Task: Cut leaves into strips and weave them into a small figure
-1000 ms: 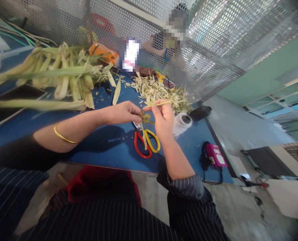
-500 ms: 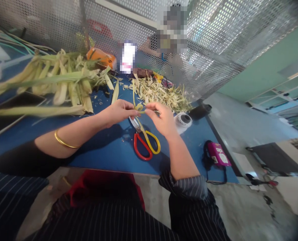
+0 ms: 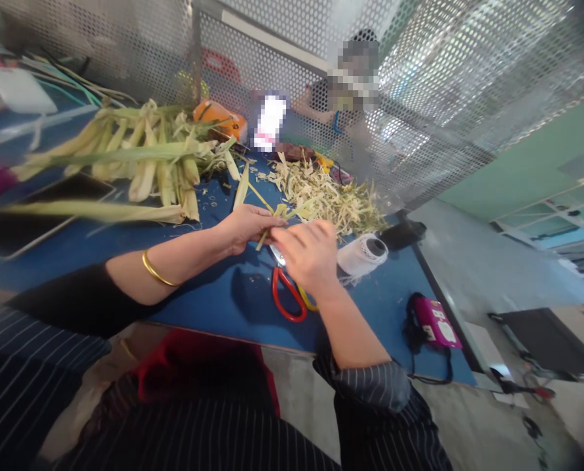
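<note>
- Strips point(image 3: 281, 210) of husk, yellow-green, sit at the fingertips above the middle of the blue table point(image 3: 213, 291), with a thin length reaching far-left.
- Left hand point(image 3: 253, 226) pinches them between thumb and fingers.
- Right hand point(image 3: 309, 252), blurred, comes in close beside it with bent fingers; whether it grips a strip, I cannot tell.
- Scissors point(image 3: 275, 291) lie just below the hands; the right hand and forearm partly hide the yellow handle.
- White spool point(image 3: 361, 254) stands right of the right hand, a black roll point(image 3: 404, 234) just beyond it.
- Shavings point(image 3: 328, 196) crowd the far side behind the hands.
- Husks point(image 3: 145, 157) heap on the far left, near an orange pack point(image 3: 219, 119).
- Purple box point(image 3: 438, 322) with a black cord rests at the near right.
- Mesh point(image 3: 272, 59) closes off the far edge, a person point(image 3: 358, 72) behind it.
</note>
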Demonstrator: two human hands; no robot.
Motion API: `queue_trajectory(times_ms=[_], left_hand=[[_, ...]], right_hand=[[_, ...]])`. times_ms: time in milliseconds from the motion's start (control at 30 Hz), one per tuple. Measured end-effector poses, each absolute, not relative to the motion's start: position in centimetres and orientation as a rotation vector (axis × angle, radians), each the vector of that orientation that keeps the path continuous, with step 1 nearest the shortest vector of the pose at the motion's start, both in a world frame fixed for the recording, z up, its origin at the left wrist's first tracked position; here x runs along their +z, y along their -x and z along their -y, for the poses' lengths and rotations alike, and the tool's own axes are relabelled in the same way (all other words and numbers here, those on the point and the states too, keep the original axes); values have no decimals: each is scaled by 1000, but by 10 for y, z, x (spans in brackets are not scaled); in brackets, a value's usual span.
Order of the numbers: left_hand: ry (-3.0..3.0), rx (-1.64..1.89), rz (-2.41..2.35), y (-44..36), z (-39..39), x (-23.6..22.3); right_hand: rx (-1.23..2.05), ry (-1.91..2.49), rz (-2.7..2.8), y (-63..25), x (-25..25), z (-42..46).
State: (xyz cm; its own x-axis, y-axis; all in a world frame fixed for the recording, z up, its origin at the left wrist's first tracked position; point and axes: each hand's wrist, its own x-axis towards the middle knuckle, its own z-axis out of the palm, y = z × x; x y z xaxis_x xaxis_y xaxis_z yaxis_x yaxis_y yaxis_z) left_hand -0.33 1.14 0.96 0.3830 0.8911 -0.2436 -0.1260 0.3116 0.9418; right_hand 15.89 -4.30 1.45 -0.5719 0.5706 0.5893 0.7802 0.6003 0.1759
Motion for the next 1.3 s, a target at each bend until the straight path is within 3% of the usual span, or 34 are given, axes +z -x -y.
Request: queue_trajectory(times_ms=[233, 733, 1000, 1300], left_hand=[[-1066, 861, -967, -1, -5, 8], [-1043, 947, -943, 4, -14, 18], [-1076, 889, -913, 11, -16, 26], [-1222, 936, -945, 8, -12, 20]], right_hand=[[-889, 1034, 2544, -138, -4, 36], [-805, 497, 2529, -134, 2, 57], [-492, 1341, 2026, -159, 8, 40], [-400, 1407, 2163, -159, 7, 39]])
